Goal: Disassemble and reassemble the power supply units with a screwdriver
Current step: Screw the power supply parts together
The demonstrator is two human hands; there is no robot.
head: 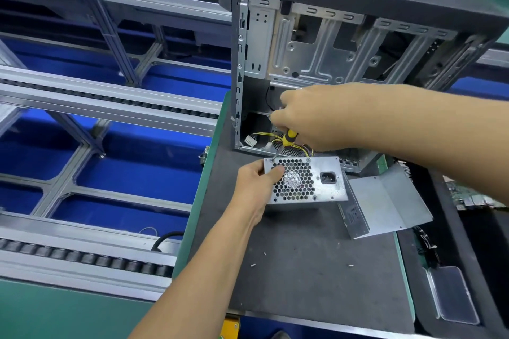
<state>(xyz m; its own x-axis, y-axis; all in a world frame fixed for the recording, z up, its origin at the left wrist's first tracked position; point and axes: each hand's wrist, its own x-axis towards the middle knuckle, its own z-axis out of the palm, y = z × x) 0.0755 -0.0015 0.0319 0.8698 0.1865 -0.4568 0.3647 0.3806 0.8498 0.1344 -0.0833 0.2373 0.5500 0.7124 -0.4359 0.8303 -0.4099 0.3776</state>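
Power supply [304, 180], held upright on the counter [303, 270] by the left hand [254, 181] while the right hand [311, 115] grips the screwdriver [287, 140] at its top-left corner screw, may tip, letting the tip slip

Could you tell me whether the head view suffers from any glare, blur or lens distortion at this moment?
Head view: even light, soft shadows; the conveyor rails and computer case splay from wide-angle distortion; red glare on the case top; right hand slightly soft, the power supply grille sharp.
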